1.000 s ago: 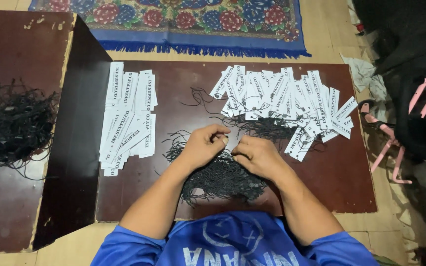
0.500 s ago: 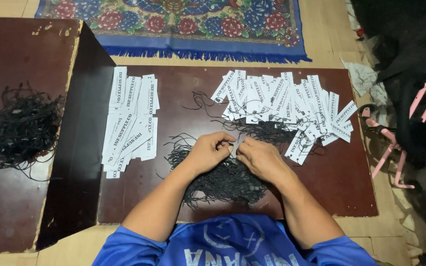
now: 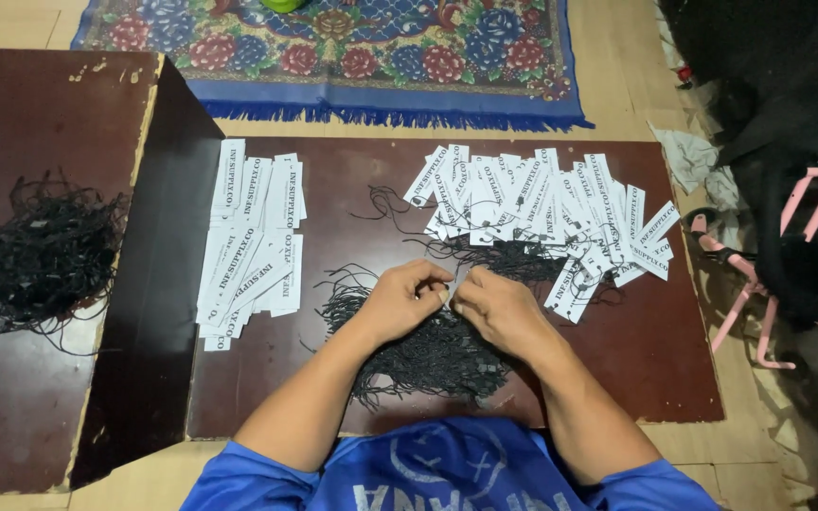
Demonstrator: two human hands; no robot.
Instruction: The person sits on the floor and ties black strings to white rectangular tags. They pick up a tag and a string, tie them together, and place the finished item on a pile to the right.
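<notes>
Between white tag piles [image 3: 250, 237] [image 3: 546, 213], both hands [image 3: 407, 298] [image 3: 496, 308] pinch black cords [image 3: 437, 355].

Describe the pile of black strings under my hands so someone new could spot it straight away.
Start at the low dark-brown board before the rug. At its near edge, under the left hand and right hand, lies the string pile. Unlike the tangle on the raised table, it sits between two tag spreads.

Both hands are held together over a pile of black strings [image 3: 428, 355] on a dark board [image 3: 674, 378], the left hand [image 3: 404, 301] and right hand [image 3: 496, 308] pinched fingertip to fingertip. Plain tags [image 3: 253, 241] are stacked at the left; strung tags [image 3: 551, 213] are fanned at the right. More strings [image 3: 44, 251] are heaped on a raised board [image 3: 11, 397].
</notes>
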